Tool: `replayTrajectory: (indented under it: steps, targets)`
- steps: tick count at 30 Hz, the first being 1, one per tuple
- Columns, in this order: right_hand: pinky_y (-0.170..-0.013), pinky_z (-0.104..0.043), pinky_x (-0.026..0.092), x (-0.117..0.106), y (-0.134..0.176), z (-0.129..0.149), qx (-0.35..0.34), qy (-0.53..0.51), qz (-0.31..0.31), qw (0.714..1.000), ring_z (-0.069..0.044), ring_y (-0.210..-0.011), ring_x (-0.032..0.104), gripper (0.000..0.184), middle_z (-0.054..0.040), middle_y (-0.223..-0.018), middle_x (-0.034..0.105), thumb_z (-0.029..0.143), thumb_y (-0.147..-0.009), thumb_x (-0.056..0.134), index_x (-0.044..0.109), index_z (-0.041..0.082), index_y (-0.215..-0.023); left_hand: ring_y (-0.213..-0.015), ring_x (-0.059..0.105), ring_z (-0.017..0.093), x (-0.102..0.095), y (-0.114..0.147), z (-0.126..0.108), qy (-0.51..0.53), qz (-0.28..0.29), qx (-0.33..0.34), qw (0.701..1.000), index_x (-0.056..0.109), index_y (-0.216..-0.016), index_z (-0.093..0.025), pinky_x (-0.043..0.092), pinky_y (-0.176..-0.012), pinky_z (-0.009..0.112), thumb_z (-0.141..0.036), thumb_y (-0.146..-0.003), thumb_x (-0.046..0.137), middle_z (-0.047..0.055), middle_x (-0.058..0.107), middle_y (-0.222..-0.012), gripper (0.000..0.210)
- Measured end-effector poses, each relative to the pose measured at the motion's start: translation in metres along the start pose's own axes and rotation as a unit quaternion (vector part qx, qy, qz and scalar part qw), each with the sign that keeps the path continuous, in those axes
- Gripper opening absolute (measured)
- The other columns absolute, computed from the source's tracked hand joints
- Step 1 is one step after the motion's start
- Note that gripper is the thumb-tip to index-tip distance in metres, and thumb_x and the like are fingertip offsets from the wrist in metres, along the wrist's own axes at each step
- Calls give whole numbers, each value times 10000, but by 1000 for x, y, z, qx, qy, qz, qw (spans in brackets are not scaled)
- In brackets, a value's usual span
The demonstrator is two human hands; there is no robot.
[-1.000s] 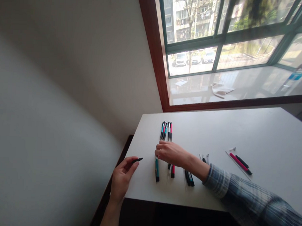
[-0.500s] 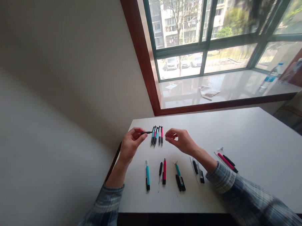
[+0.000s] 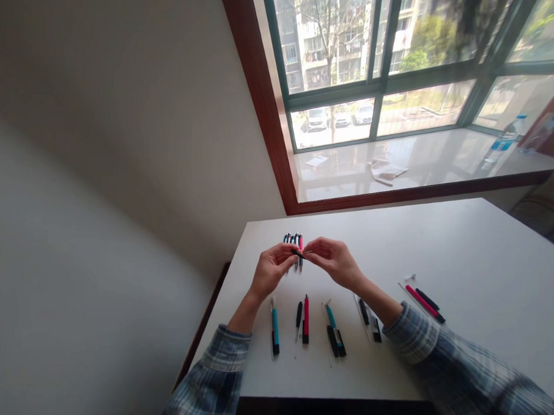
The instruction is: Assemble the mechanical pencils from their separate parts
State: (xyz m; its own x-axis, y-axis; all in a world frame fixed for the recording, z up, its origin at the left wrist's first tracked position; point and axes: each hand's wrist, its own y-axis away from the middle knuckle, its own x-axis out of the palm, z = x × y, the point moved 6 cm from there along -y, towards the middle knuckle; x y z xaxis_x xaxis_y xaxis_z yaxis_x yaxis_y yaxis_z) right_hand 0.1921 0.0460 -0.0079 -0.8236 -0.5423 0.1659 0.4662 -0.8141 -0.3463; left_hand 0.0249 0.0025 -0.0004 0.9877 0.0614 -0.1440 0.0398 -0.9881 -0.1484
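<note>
My left hand (image 3: pixel 272 269) pinches a small black pen grip (image 3: pixel 297 253) between thumb and fingers. Facing it, my right hand (image 3: pixel 332 259) is closed in a pinch, with a tiny pale piece at its fingertips, too small to name. The fingertips of both hands nearly meet around the grip's end. Behind them lies a row of several pens (image 3: pixel 301 240), partly covered by my left hand. Closer to me are pen parts: a blue barrel (image 3: pixel 275 323), a red barrel (image 3: pixel 306 319) beside a black grip (image 3: pixel 298 314), and a teal barrel (image 3: pixel 330 317).
Near my right forearm lie black and clear pen parts (image 3: pixel 376 328). Further right are a red barrel (image 3: pixel 420 299) and a black grip (image 3: pixel 427 298) on the white table (image 3: pixel 499 272). A bottle (image 3: pixel 504 141) and a crumpled cloth or paper (image 3: pixel 386 170) rest on the windowsill.
My left hand has moved right, bringing the black grip to my right fingertips and covering part of the pen row. The right hand has stayed nearly in place.
</note>
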Motion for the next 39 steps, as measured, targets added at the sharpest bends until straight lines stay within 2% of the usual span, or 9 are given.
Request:
replayTrajectory:
  steps: [4, 7, 11, 14, 24, 29, 35, 37, 39]
  targets:
    - [-929, -385, 612, 7, 2, -6, 26, -29, 32, 999, -232, -958, 771, 269, -73, -989, 806, 392, -839, 811, 758, 184, -1001, -897, 730, 209, 11, 1, -4, 18, 39, 2, 999, 749, -1102, -185, 573, -862, 342, -350, -881, 767, 66, 787, -986, 276]
    - [-903, -377, 620, 4, 2, -6, 19, 18, 15, 1000, -229, -929, 774, 271, -69, -968, 809, 405, -841, 803, 770, 187, -999, -920, 720, 209, 6, 2, -5, -23, 10, 17, 1000, 737, -1147, -192, 572, -858, 338, -356, -888, 756, 70, 771, -1014, 307]
    - [-884, -373, 625, -7, 0, -2, -8, 95, -33, 995, -227, -909, 772, 235, -68, -970, 813, 390, -863, 779, 785, 198, -998, -917, 710, 205, -2, 3, -9, -105, -42, 60, 992, 732, -1043, -191, 573, -877, 344, -332, -849, 788, 67, 752, -1001, 246]
    - [-882, -376, 631, -9, 1, -3, -12, 104, -40, 994, -233, -906, 776, 215, -68, -970, 816, 376, -866, 775, 789, 202, -991, -887, 711, 208, -1, 5, -10, -118, -37, 67, 990, 739, -979, -183, 579, -867, 349, -328, -846, 786, 70, 752, -943, 202]
    - [-854, -362, 625, -5, 4, -4, -10, 123, -36, 992, -227, -873, 779, 214, -61, -940, 819, 378, -869, 768, 790, 205, -993, -920, 704, 213, 6, 8, -17, -106, -14, 87, 990, 753, -968, -174, 573, -889, 355, -285, -854, 780, 78, 747, -967, 162]
    - [-772, -318, 599, -5, 4, -6, 7, 134, -23, 991, -216, -835, 765, 246, -59, -904, 815, 414, -872, 767, 790, 201, -994, -942, 709, 219, 5, 8, -18, -112, -13, 93, 989, 762, -975, -178, 579, -900, 357, -307, -861, 777, 82, 752, -994, 173]
    - [-663, -278, 536, -4, 5, -1, 20, 238, 4, 971, -169, -683, 695, 373, -33, -736, 759, 494, -985, 615, 749, 192, -813, -917, 708, 222, 7, 8, -21, -113, -10, 100, 988, 784, -972, -184, 589, -878, 371, -334, -849, 794, 80, 741, -959, 194]
    - [-683, -286, 555, -3, 6, 1, 16, 250, 19, 968, -172, -700, 706, 358, -35, -767, 763, 498, -996, 596, 750, 197, -878, -916, 708, 223, 7, 8, -21, -112, -13, 99, 989, 788, -971, -186, 590, -876, 372, -346, -837, 808, 79, 741, -956, 209]
    - [-715, -298, 584, -2, 6, 4, 2, 244, 22, 969, -185, -766, 731, 298, -44, -858, 780, 483, -974, 638, 739, 210, -1038, -923, 710, 225, 7, 7, -21, -110, -14, 96, 989, 790, -966, -189, 588, -883, 372, -357, -827, 818, 79, 744, -960, 220]
